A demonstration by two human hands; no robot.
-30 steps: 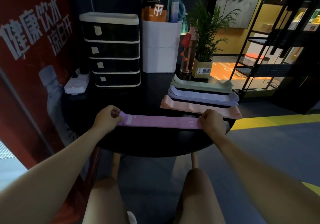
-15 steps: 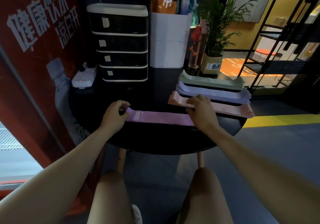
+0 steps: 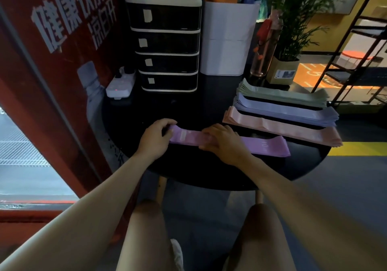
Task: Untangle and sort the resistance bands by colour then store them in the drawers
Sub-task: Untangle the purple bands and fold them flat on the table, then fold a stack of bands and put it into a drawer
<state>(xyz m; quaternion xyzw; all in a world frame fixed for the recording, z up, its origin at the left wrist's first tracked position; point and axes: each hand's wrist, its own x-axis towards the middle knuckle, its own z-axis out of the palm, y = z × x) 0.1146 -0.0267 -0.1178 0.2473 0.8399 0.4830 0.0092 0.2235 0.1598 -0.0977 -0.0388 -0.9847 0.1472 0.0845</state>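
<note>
On the table (image 3: 209,172) | left hand (image 3: 154,138) pinches purple band (image 3: 263,145) end | right hand (image 3: 225,143) slid leftward, fingers flat.

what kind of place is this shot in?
Probably a gym or fitness studio lounge, not a home. Cues: sorted stacks of resistance bands on a small round black table, a big red drinking-water advert banner with a bottle printed on it, and black metal shelving over a yellow floor stripe.
</note>
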